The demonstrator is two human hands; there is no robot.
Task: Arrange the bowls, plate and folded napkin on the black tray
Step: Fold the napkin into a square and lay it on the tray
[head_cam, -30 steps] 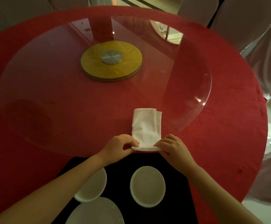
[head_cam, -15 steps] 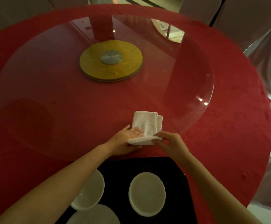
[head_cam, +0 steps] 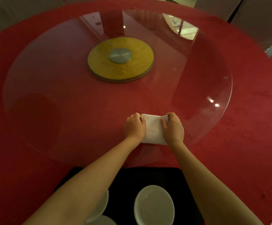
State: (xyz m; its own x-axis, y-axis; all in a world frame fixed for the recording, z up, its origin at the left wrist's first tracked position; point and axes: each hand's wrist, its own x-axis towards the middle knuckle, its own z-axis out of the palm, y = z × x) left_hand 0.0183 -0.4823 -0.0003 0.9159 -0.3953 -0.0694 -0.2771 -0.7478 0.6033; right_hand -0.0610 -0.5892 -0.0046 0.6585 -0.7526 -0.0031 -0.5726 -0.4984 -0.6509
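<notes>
A white napkin (head_cam: 154,129), folded to a short rectangle, lies on the glass turntable beyond the black tray (head_cam: 128,177). My left hand (head_cam: 135,126) pinches its far left corner and my right hand (head_cam: 172,126) pinches its far right corner, both pressing it flat. On the tray near me sits a white bowl (head_cam: 154,206); a second white bowl (head_cam: 102,207) is partly hidden by my left forearm, and the rim of a white plate (head_cam: 105,220) shows at the bottom edge.
The round table has a red cloth (head_cam: 253,127) under a large glass turntable (head_cam: 226,101) with a gold hub (head_cam: 120,59) at its middle. White-covered chairs (head_cam: 253,15) stand at the far right.
The napkin's near end was lifted and folded over away from me, halving its length. Both hands moved forward to the far edge of the fold.
</notes>
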